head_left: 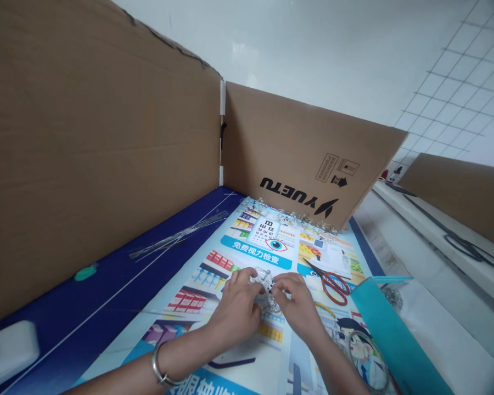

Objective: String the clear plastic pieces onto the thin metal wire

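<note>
Over the printed poster sheet, my left hand and my right hand face each other with fingers curled. Between them is a small tangled piece of shiny, silvery wire, and both hands have their fingertips closed on it. Its exact shape is partly hidden by my fingers. A pair of scissors with red handles lies just beyond my right hand, its blades pointing away to the left. A metal bangle circles my left wrist.
Cardboard panels wall the left and back. Several similar wire pieces line the poster's far edge. Long thin wires lie on the blue surface at left. A turquoise-sided box, a clear ring and a white object sit nearby.
</note>
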Demonstrator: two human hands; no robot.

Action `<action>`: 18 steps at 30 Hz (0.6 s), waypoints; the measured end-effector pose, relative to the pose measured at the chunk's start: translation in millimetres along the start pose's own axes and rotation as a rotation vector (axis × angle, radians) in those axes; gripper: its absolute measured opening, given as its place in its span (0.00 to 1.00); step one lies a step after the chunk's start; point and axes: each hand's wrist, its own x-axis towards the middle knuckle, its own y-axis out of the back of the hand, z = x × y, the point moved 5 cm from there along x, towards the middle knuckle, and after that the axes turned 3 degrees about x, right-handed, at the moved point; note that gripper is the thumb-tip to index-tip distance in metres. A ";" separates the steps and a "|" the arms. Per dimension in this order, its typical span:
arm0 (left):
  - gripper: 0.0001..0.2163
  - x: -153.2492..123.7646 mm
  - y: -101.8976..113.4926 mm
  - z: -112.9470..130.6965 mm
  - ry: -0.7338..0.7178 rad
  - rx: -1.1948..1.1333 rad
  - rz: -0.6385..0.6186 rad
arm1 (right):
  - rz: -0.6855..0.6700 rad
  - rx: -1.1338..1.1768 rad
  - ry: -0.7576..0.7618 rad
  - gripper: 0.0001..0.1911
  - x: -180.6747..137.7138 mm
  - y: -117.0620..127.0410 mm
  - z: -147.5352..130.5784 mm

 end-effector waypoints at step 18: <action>0.12 4.9 -16.5 -2.3 -0.003 0.020 -0.056 | 0.059 0.148 -0.059 0.08 -0.2 -10.8 18.7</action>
